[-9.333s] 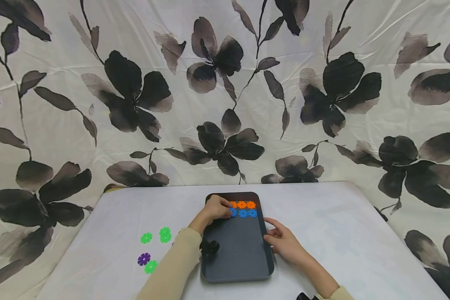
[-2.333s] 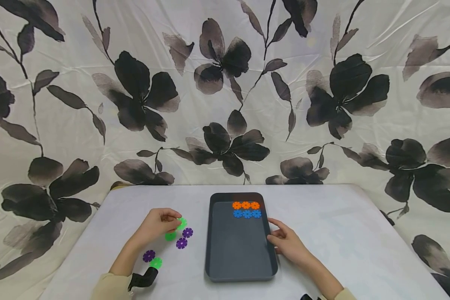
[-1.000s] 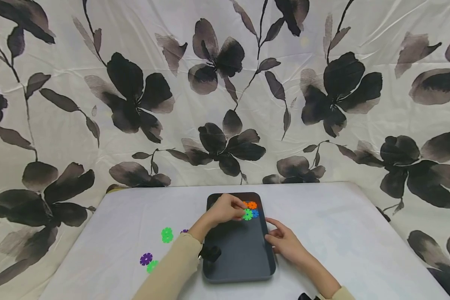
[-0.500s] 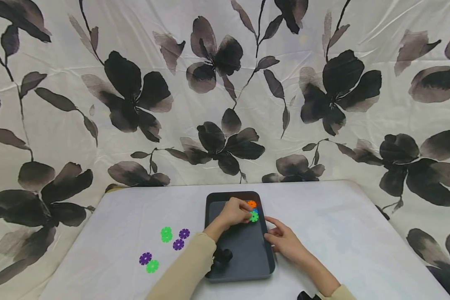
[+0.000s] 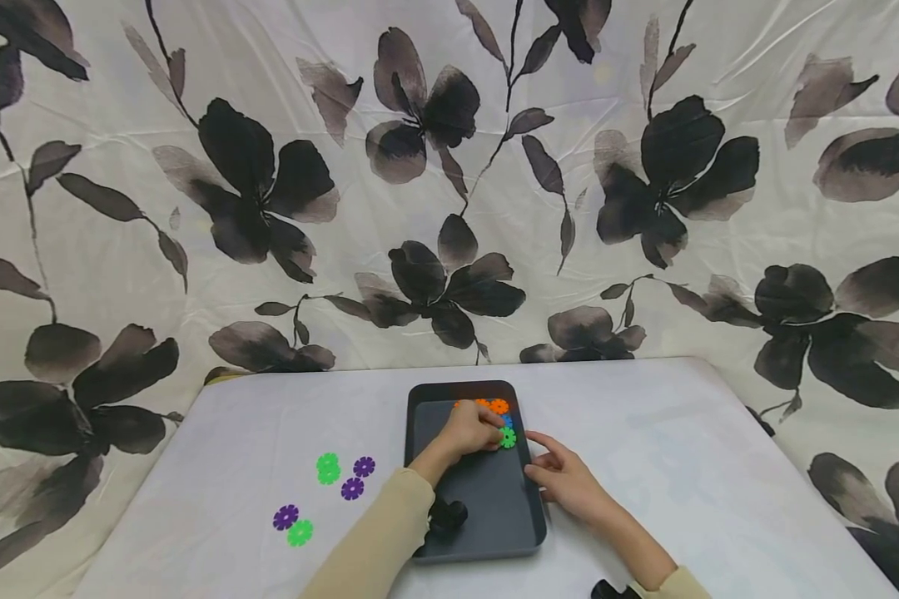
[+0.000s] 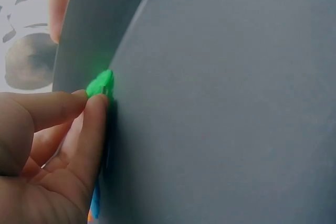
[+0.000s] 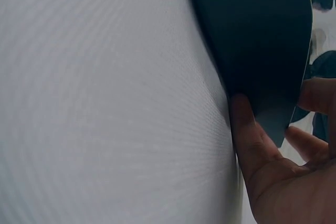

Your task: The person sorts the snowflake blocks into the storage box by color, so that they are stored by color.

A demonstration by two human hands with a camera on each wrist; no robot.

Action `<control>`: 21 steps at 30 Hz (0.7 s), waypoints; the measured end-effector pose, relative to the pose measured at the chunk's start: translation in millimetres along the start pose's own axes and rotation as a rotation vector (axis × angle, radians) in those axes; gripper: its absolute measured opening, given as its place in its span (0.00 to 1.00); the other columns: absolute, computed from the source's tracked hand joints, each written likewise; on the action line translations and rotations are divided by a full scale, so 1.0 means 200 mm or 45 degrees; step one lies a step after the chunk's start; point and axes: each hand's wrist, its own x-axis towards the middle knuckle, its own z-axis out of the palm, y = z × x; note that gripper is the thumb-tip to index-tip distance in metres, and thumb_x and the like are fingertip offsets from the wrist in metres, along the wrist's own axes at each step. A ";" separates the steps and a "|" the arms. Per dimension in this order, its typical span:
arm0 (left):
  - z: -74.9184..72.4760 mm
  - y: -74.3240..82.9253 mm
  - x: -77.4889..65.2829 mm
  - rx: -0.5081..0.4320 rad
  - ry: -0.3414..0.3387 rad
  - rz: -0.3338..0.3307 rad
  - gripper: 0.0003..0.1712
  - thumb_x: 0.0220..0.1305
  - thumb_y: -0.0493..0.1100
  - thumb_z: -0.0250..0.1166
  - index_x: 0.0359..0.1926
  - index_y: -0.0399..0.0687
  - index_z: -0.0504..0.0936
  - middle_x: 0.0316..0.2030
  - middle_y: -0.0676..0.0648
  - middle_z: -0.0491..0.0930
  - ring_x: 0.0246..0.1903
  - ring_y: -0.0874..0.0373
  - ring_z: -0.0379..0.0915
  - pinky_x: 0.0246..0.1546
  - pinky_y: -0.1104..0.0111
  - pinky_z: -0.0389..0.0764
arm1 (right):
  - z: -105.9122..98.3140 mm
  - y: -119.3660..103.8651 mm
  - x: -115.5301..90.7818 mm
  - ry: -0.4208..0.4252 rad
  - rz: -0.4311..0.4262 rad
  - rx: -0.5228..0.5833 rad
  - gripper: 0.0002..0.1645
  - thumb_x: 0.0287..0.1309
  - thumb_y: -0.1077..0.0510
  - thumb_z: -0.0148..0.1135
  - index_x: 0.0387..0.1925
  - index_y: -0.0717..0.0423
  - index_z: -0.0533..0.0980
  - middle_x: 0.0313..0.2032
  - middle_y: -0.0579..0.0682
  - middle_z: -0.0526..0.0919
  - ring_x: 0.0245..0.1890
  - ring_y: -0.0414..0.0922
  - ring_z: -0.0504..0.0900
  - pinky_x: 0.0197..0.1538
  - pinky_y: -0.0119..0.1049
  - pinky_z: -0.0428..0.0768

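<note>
A notched green flower-shaped disc (image 5: 508, 438) is pinched between thumb and finger of my left hand (image 5: 470, 428), over the far right part of a dark grey tray (image 5: 490, 520). In the left wrist view the green disc (image 6: 102, 82) stands edge-on close to the tray's floor. Just beyond it lie a row of orange discs (image 5: 499, 406) and blue discs (image 5: 507, 422), partly hidden by the left hand. My right hand (image 5: 565, 478) rests against the tray's right side; in the right wrist view its thumb (image 7: 244, 124) touches the outer wall.
Left of the tray, on the white table (image 5: 217, 499), lie loose discs: overlapping green discs (image 5: 328, 468), purple discs (image 5: 353, 488) beside them, and nearer, another purple disc (image 5: 286, 517) against a green disc (image 5: 300, 532). A floral cloth (image 5: 449, 166) hangs behind the table.
The left hand has taken a green disc from the table on the left, carried it into the tray, and shifted it slightly right and nearer. The right hand keeps its place at the tray.
</note>
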 end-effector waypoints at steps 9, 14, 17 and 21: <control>0.00 -0.01 0.00 0.144 0.014 0.042 0.13 0.47 0.30 0.75 0.38 0.36 0.87 0.27 0.48 0.81 0.24 0.59 0.78 0.27 0.67 0.82 | 0.00 -0.10 -0.07 -0.034 -0.032 0.023 0.32 0.65 0.65 0.56 0.69 0.63 0.61 0.41 0.61 0.77 0.38 0.50 0.78 0.38 0.43 0.83; 0.00 -0.02 0.00 0.261 0.027 0.090 0.16 0.43 0.32 0.79 0.37 0.38 0.88 0.26 0.51 0.82 0.27 0.60 0.76 0.29 0.68 0.80 | 0.00 -0.11 -0.07 -0.031 -0.024 0.029 0.32 0.65 0.65 0.56 0.69 0.63 0.61 0.41 0.61 0.78 0.37 0.50 0.78 0.38 0.43 0.83; 0.01 -0.03 0.01 0.311 0.039 0.104 0.16 0.42 0.33 0.79 0.36 0.39 0.88 0.25 0.52 0.81 0.26 0.60 0.76 0.28 0.69 0.80 | 0.00 -0.10 -0.07 -0.030 -0.023 0.029 0.32 0.65 0.65 0.56 0.69 0.63 0.61 0.41 0.61 0.78 0.37 0.50 0.78 0.37 0.43 0.83; 0.02 -0.03 0.01 0.360 0.045 0.109 0.15 0.42 0.34 0.80 0.36 0.40 0.88 0.25 0.53 0.80 0.26 0.61 0.75 0.28 0.69 0.79 | 0.00 -0.04 -0.03 -0.021 -0.013 0.023 0.33 0.65 0.65 0.56 0.70 0.62 0.61 0.41 0.59 0.78 0.37 0.50 0.79 0.37 0.43 0.83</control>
